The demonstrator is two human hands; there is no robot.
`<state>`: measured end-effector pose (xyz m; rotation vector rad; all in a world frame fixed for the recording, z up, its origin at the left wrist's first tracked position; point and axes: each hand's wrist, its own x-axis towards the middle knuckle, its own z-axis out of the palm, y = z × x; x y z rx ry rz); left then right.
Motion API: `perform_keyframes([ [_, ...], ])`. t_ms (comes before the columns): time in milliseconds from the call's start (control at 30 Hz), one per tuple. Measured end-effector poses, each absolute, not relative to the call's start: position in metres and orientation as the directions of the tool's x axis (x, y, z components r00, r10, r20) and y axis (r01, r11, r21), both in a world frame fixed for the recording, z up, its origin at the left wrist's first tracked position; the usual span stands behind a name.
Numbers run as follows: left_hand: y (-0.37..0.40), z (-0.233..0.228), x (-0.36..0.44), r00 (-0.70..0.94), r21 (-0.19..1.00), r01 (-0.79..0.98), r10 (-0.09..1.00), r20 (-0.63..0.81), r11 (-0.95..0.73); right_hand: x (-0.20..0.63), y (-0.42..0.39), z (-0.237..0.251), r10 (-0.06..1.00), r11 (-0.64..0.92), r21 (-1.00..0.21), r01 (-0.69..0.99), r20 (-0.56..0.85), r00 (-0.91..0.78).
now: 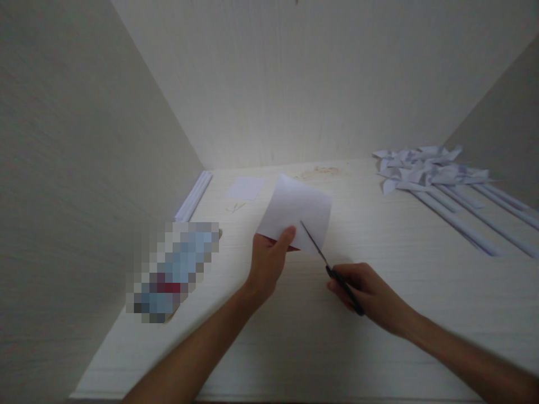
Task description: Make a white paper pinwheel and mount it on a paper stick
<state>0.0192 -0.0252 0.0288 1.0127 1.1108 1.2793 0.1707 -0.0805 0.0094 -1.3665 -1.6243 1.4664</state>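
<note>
My left hand [269,258] pinches the lower edge of a white sheet of paper [297,207], thumb on top, and holds it raised over the table. The sheet curves slightly, and a dark red strip shows along its near edge. Black-handled scissors [346,290] are gripped in my right hand [357,286]. Their thin blades point up and to the left and lie at the sheet's lower right part, with the tip near the thumb. From here I cannot tell how far the paper is cut.
Several white paper pinwheels on rolled paper sticks [433,174] lie at the right. At the left are white paper rolls [193,196] and a blurred-out bluish object [181,269]. A white paper square [246,188] and rubber bands [326,170] lie toward the back wall [286,84].
</note>
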Motion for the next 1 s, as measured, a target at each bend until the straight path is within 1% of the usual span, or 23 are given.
perform_keyframes([
  [267, -0.024, 0.028, 0.019, -0.032, 0.975, -0.215, 0.997, -0.064, 0.055, 0.171, -0.080, 0.009, 0.920, -0.107, -0.936, 0.334, -0.221, -0.324],
  [433, -0.025, 0.028, 0.020, -0.044, 0.974, -0.224, 0.998, -0.052, 0.041, 0.172, -0.080, 0.007, 0.907, -0.118, -0.946, 0.303, -0.227, -0.356],
  [533, -0.021, 0.029, 0.016, -0.073, 0.957, -0.291, 0.997, -0.036, 0.013, 0.172, -0.080, 0.008, 0.902, -0.092, -0.949, 0.302, -0.208, -0.379],
  [633, -0.015, 0.031, 0.011, -0.161, 0.922, -0.386, 0.986, -0.034, -0.032, 0.171, -0.079, 0.009, 0.907, -0.104, -0.954, 0.282, -0.207, -0.367],
  [667, -0.013, 0.032, 0.009, -0.188, 0.910, -0.412, 0.981, -0.039, -0.043, 0.171, -0.078, 0.009, 0.920, -0.113, -0.959, 0.260, -0.200, -0.338],
  [733, -0.012, 0.032, 0.008, -0.203, 0.894, -0.446, 0.977, -0.062, -0.037, 0.171, -0.075, 0.008, 0.961, -0.122, -0.975, 0.187, -0.163, -0.224],
  [800, -0.015, 0.030, 0.011, -0.161, 0.891, -0.455, 0.982, -0.094, 0.010, 0.171, -0.072, 0.006, 0.993, -0.092, -0.992, 0.085, -0.097, -0.067],
  [867, -0.020, 0.027, 0.017, -0.093, 0.896, -0.439, 0.988, -0.124, 0.072, 0.171, -0.068, 0.003, 0.998, -0.032, -0.999, -0.024, -0.033, 0.046],
  [933, -0.028, 0.022, 0.023, -0.024, 0.901, -0.412, 0.987, -0.162, 0.138, 0.171, -0.065, 0.000, 0.995, 0.007, -0.995, -0.102, -0.003, 0.096],
  [1000, -0.034, 0.016, 0.029, 0.024, 0.907, -0.375, 0.981, -0.195, 0.189, 0.170, -0.065, -0.002, 0.992, -0.006, -0.993, -0.116, -0.021, 0.127],
])
